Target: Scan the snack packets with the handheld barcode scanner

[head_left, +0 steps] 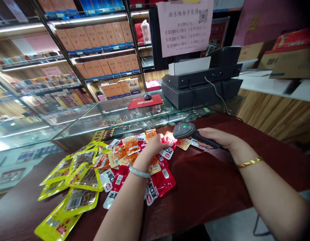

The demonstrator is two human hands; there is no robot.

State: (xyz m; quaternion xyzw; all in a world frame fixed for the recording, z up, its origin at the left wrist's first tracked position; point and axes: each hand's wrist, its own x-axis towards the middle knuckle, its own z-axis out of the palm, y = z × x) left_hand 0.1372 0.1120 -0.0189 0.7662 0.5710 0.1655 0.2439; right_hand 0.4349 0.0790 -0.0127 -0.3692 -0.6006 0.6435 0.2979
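Note:
In my right hand (215,136) is a dark barcode scanner (184,130), held by its handle with a green light on top. Its bright beam falls on a red snack packet (172,140) just left of the scanner head. My left hand (157,143) grips that packet, thumb on top; the other fingers are mostly hidden. Around and below my left wrist lie red-and-white snack packets (161,184) and small orange packets (131,145), overlapping in a pile. Several yellow-edged clear snack packets (81,201) spread to the left.
A dark red tabletop (195,187) carries the packets. Behind it stand a glass display counter (114,113), a mouse (147,97) on a red mat and a black cash drawer (200,93) with trailing cables. Shelves of boxes (94,36) line the back; cartons (292,63) sit at right.

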